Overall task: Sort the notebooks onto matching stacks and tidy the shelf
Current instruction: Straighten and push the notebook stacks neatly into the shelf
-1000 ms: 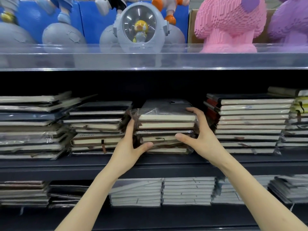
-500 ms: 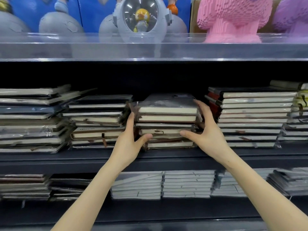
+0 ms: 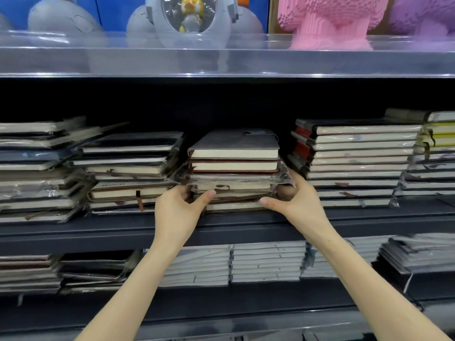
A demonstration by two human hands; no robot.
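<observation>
A stack of plastic-wrapped notebooks (image 3: 235, 166) stands in the middle of the dark middle shelf (image 3: 221, 225), a grey-covered one on top. My left hand (image 3: 177, 212) grips the stack's lower left corner, thumb on the front edges and fingers tucked behind the side. My right hand (image 3: 295, 200) grips the lower right corner the same way, its fingers curled under crinkled wrapping. Both hands sit low on the stack, near the shelf board.
Untidy notebook stacks (image 3: 128, 171) lie to the left, a taller neat stack (image 3: 357, 161) to the right, and yellow-edged ones (image 3: 438, 134) at far right. The lower shelf holds white-edged notebooks (image 3: 266, 262). Toy figures (image 3: 192, 18) stand behind a clear rail above.
Both hands have slid down from the upper sides of the middle stack to its lower corners. The camera has moved closer and dipped slightly.
</observation>
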